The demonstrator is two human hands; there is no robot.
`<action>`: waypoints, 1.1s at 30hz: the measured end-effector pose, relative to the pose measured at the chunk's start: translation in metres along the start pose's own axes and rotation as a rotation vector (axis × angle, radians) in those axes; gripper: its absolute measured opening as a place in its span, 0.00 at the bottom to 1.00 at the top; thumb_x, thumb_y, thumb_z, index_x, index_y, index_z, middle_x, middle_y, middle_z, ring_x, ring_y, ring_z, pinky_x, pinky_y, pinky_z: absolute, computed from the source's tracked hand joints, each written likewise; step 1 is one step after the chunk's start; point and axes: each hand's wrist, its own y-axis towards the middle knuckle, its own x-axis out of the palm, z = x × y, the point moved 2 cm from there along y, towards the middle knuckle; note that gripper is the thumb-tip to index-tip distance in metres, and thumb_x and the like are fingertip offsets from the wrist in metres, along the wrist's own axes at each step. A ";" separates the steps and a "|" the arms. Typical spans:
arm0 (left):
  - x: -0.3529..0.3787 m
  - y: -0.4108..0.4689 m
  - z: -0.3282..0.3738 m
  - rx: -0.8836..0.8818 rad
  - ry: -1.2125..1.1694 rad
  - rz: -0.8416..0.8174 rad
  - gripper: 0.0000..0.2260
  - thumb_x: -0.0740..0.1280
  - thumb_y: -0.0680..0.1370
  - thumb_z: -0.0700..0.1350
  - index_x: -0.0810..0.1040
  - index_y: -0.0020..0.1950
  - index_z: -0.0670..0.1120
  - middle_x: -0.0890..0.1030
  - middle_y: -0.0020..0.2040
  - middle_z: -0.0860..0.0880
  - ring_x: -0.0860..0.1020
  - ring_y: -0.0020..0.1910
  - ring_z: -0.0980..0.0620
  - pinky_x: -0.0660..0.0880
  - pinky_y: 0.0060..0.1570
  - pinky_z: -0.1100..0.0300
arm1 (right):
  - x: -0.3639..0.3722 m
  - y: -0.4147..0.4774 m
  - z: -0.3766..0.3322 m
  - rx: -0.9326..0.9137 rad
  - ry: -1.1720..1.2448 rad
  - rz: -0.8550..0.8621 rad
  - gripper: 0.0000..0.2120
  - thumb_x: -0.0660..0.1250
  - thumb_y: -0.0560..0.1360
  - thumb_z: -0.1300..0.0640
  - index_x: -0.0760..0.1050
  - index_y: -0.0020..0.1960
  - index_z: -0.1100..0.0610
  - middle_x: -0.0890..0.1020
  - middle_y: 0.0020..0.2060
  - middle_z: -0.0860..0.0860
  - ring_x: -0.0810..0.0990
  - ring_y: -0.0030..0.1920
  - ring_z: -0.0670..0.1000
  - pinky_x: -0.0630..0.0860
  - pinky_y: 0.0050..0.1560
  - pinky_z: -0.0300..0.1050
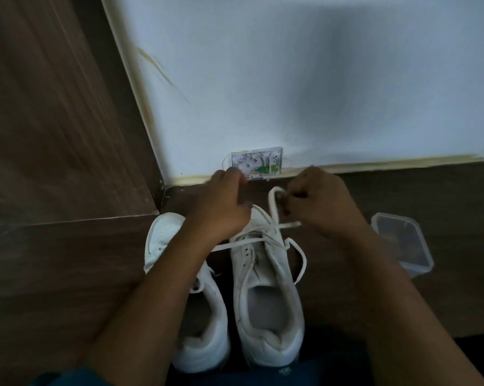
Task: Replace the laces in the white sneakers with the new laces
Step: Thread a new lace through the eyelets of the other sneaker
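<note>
Two white sneakers stand side by side on the dark floor, toes toward the wall. The right sneaker (265, 288) has a white lace (274, 207) threaded through its lower eyelets, with loose ends trailing to both sides. My right hand (318, 201) pinches a raised loop of that lace above the toe. My left hand (224, 204) is curled over the toe area, its fingers closed on the other part of the lace. My left forearm crosses the left sneaker (199, 324) and hides much of its eyelets.
A clear plastic container (402, 243) sits on the floor to the right of the sneakers. A small wall box (256, 162) is fixed low on the white wall behind my hands. A wooden panel (54, 135) rises at the left.
</note>
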 end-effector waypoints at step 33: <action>0.006 0.000 -0.002 -0.211 -0.026 -0.273 0.08 0.64 0.74 0.40 0.80 0.43 0.35 0.83 0.42 0.39 0.82 0.42 0.41 0.80 0.43 0.49 | 0.031 0.004 0.005 0.138 0.069 -0.304 0.09 0.65 0.75 0.63 0.83 0.47 0.55 0.80 0.36 0.44 0.75 0.35 0.38 0.68 0.32 0.27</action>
